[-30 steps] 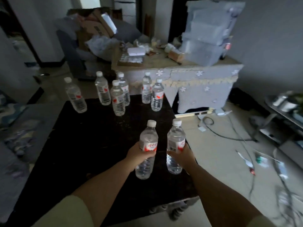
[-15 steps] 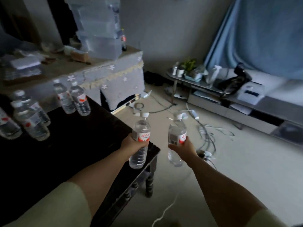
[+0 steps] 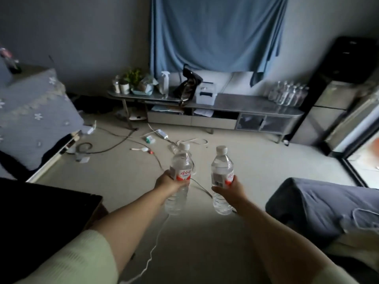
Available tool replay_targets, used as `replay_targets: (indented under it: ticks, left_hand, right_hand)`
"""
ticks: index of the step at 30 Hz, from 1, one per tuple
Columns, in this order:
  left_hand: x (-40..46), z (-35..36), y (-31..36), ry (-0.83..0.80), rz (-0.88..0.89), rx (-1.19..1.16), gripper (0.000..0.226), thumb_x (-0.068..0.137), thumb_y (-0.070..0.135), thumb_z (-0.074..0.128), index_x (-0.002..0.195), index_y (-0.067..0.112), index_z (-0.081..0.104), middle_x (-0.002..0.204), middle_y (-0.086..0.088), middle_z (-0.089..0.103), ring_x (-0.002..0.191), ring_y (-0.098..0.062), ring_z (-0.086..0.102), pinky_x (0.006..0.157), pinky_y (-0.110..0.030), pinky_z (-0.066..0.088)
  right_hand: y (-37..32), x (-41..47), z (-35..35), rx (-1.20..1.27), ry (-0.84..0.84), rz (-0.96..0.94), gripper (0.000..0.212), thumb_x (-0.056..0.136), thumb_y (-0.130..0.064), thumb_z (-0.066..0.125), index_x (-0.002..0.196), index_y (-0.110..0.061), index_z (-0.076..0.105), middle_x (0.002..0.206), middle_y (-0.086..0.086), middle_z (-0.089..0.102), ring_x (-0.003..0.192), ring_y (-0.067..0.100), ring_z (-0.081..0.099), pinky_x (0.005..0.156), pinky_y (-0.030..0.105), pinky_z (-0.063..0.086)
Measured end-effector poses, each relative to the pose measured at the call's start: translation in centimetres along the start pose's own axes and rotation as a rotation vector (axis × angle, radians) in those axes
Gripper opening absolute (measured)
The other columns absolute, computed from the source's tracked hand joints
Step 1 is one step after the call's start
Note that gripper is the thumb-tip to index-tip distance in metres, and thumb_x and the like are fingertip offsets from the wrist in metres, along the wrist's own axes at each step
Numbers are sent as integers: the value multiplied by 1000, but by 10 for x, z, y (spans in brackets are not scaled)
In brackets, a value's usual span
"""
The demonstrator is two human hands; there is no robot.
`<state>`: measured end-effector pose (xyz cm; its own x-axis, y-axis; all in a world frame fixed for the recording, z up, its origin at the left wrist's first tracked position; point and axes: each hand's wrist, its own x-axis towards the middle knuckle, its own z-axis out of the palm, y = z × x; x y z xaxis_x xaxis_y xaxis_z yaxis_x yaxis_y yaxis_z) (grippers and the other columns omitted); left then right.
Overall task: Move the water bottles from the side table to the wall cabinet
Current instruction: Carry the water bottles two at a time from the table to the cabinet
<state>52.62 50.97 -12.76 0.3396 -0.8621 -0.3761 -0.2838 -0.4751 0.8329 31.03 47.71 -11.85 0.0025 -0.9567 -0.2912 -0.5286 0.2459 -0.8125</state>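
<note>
My left hand grips a clear water bottle with a white cap and red label, held upright over the floor. In my right hand is a second bottle of the same kind, also upright. A corner of the black side table shows at the lower left; no bottles on it are in view. Against the far wall stands the long low grey wall cabinet, and several water bottles are grouped on its right end.
Cables, a power strip and small litter lie across the floor between me and the cabinet. A cloth-covered table is at the left and a grey sofa arm at the right. A spray bottle, plant, black bag and white box sit on the cabinet.
The view has swung right, away from the side table and its remaining bottles, and now faces the wall cabinet. Both hands still carry their bottles, which are now over the floor.
</note>
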Motion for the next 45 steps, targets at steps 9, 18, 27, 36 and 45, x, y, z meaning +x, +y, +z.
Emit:
replay_targets:
  ticks: [9,18,27,36,45]
  left_hand:
    - [28,156,75,-214,98,45,61,62,41,86,113,20,60,109,0,70,97,-19,65,89,-33,51]
    - [75,232,132,-313,151,127,60,61,45,84,112,24,62,106,3,70,97,-19,65,87,-32,51]
    - [187,271,201,-350,147,200,56,66,38,84,114,20,62,110,-1,69,100,-22,63,86,-30,50]
    - [285,304,271,-414,194,283,54,67,38,83,113,20,62,111,-3,68,98,-24,62,86,-31,49]
    - [364,361,317,-424,158,313,57,67,37,83,115,19,60,113,-4,67,103,-25,61,90,-32,48]
  right_hand:
    - [62,38,-135,22,86,77,61,78,-18,79,128,-5,46,110,5,59,97,19,55,82,26,41]
    - [98,90,-189,-4,171,167,58,73,-31,82,120,-13,51,106,0,64,92,17,60,81,27,45]
    - [98,213,-230,-79,209,230,62,65,-44,83,113,-17,55,102,1,68,93,20,64,85,34,50]
    - [68,315,-258,2,229,237,50,73,-26,81,114,-8,59,101,6,68,82,17,61,62,20,42]
    - [86,417,-299,-3,193,288,65,62,-36,84,117,-16,57,105,5,68,97,25,64,88,38,52]
